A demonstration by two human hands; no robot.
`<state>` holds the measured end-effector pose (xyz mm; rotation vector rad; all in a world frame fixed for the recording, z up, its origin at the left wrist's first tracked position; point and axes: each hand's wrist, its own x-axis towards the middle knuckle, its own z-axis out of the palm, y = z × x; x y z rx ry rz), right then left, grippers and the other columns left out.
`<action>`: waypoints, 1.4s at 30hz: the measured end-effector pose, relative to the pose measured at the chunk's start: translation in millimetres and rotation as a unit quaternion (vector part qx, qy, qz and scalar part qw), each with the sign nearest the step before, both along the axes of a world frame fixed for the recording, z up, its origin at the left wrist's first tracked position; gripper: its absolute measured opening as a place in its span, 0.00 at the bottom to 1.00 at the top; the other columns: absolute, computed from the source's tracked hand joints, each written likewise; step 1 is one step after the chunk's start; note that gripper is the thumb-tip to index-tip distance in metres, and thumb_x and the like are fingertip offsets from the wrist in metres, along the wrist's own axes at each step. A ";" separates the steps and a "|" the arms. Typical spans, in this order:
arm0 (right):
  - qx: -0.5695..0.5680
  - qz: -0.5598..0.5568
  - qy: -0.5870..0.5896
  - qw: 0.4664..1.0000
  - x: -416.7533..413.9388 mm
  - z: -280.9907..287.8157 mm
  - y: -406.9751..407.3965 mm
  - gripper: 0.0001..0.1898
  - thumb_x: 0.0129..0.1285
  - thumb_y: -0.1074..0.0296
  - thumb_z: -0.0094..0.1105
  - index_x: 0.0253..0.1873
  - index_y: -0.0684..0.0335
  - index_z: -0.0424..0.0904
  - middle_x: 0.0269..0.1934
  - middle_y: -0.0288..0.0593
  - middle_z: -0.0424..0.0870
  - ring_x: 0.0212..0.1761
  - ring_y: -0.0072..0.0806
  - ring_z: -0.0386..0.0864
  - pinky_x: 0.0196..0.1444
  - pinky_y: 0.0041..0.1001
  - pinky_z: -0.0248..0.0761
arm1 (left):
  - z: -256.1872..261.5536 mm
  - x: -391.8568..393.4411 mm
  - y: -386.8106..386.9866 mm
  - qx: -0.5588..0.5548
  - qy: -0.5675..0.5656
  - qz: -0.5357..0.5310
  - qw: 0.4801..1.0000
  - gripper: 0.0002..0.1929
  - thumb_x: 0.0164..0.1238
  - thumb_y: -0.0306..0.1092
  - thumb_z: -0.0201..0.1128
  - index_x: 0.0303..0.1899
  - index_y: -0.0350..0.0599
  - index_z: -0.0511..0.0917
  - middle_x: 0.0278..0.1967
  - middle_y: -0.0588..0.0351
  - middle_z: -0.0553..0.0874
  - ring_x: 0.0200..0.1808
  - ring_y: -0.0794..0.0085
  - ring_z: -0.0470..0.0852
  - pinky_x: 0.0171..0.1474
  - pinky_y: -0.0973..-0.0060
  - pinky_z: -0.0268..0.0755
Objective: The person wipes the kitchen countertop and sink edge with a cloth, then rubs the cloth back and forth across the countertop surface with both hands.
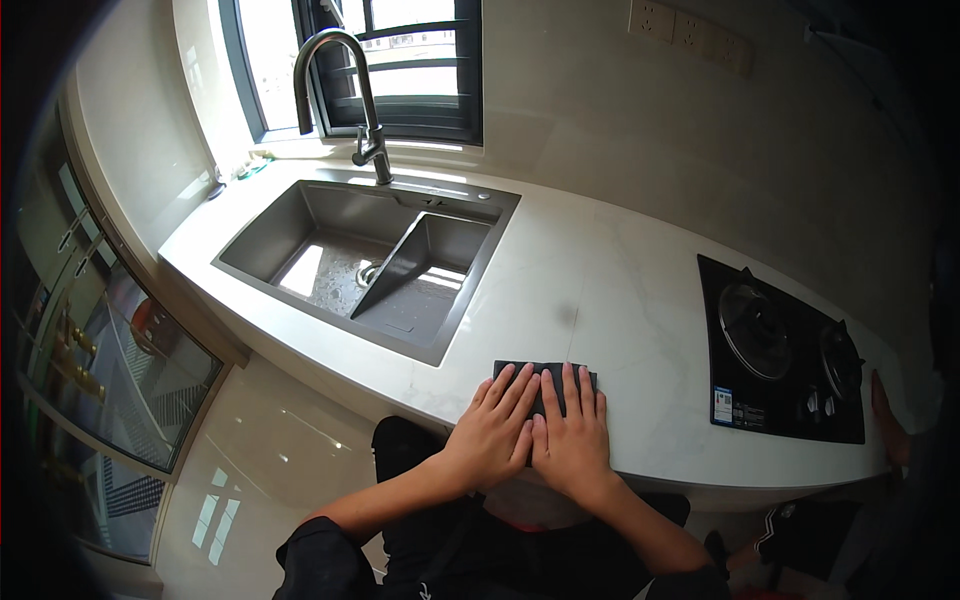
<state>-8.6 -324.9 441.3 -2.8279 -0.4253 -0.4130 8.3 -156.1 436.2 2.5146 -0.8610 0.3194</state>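
Both palms lie flat, side by side, on a dark folded cloth [537, 407] at the front edge of the white marbled countertop [600, 300]. My left hand [496, 424] covers the cloth's left half, its fingers slightly spread and pointing away from me. My right hand [574, 435] covers the right half, with its thumb close to the left thumb. Neither hand grips the cloth. Its dark far edge shows past the fingertips, and much of the rest is hidden under the hands.
Left of my hands is a two-basin metal sink [480, 300] with a tall gooseneck faucet [367, 97]. A black gas cooktop [780, 360] is set into the counter on the right. Another person's arm [889, 420] is at the counter's right end. A glass-fronted door [150, 360] stands at left.
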 end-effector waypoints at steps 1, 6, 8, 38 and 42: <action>-0.002 0.009 0.008 1.000 1.5 1.4 -0.2 0.32 0.72 0.58 0.49 0.77 0.65 0.62 0.78 0.66 0.58 0.81 0.61 0.54 0.79 0.61 0.47 | 1.0 0.9 0.4 0.010 0.007 -0.001 1.000 0.33 0.75 0.40 0.48 0.76 0.31 0.60 0.78 0.35 0.61 0.80 0.39 0.57 0.79 0.49 0.49; 0.001 0.037 0.017 0.999 30.4 -0.7 -3.8 0.32 0.73 0.59 0.48 0.77 0.67 0.61 0.78 0.66 0.56 0.83 0.61 0.50 0.80 0.61 0.42 | 2.3 26.8 1.0 0.042 0.005 0.003 0.999 0.34 0.74 0.41 0.47 0.76 0.30 0.58 0.78 0.33 0.60 0.80 0.38 0.57 0.79 0.47 0.51; 0.002 0.032 0.013 0.999 52.1 -6.8 -5.8 0.32 0.73 0.58 0.48 0.77 0.67 0.61 0.78 0.66 0.57 0.83 0.61 0.50 0.80 0.62 0.43 | -0.7 49.1 -0.3 0.045 0.007 -0.003 0.999 0.34 0.75 0.41 0.47 0.76 0.30 0.58 0.78 0.33 0.60 0.80 0.38 0.57 0.79 0.47 0.51; -0.028 -0.062 0.040 0.997 392.5 -27.2 -14.3 0.30 0.77 0.51 0.39 0.80 0.49 0.59 0.82 0.48 0.57 0.85 0.43 0.49 0.82 0.55 0.42 | -24.1 388.2 -23.2 0.052 -0.026 0.062 0.996 0.31 0.78 0.45 0.41 0.76 0.37 0.63 0.77 0.40 0.66 0.80 0.46 0.60 0.79 0.53 0.54; -0.031 -0.094 0.056 0.994 425.2 -24.5 -17.6 0.30 0.77 0.50 0.38 0.80 0.47 0.58 0.83 0.45 0.55 0.86 0.41 0.47 0.82 0.58 0.41 | -22.0 419.3 -29.6 0.042 -0.011 0.052 0.998 0.31 0.78 0.45 0.40 0.76 0.37 0.63 0.77 0.40 0.66 0.79 0.47 0.61 0.80 0.55 0.53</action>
